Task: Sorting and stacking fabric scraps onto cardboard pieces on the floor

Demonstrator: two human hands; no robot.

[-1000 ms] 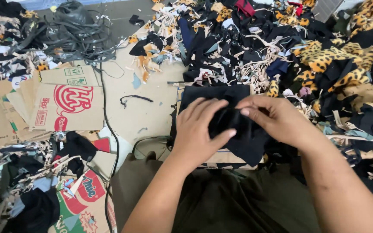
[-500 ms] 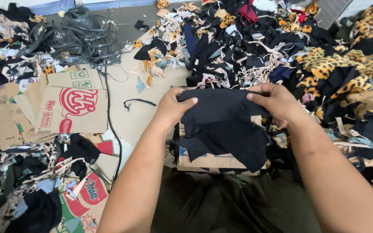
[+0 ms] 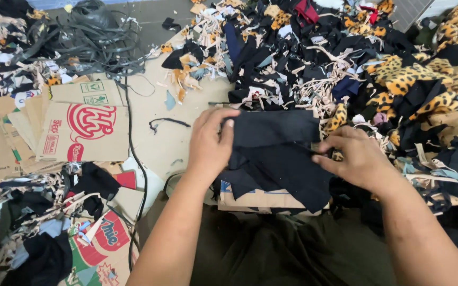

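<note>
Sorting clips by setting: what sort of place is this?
Probably a garment-scrap sorting spot on a floor: heaped fabric offcuts, flattened cardboard boxes, and both hands, left hand and right hand, spreading a black cloth piece.

Even, diffuse light is falling from overhead, leaving the whole scene moderately bright with no hard-edged shadows. Only soft, faint shading is sitting under the left hand (image 3: 211, 145) and the right hand (image 3: 357, 159). The black cloth (image 3: 279, 153) is swallowing detail, its folds barely reading against each other. The printed cardboard (image 3: 83, 130) is showing its colours cleanly, without glare. Mild wide-angle distortion is bending the scrap pile (image 3: 377, 63) and the cable (image 3: 133, 153) toward the frame edges. Focus is holding fairly well across the centre, while the corners are looking slightly softer and compressed.
</note>
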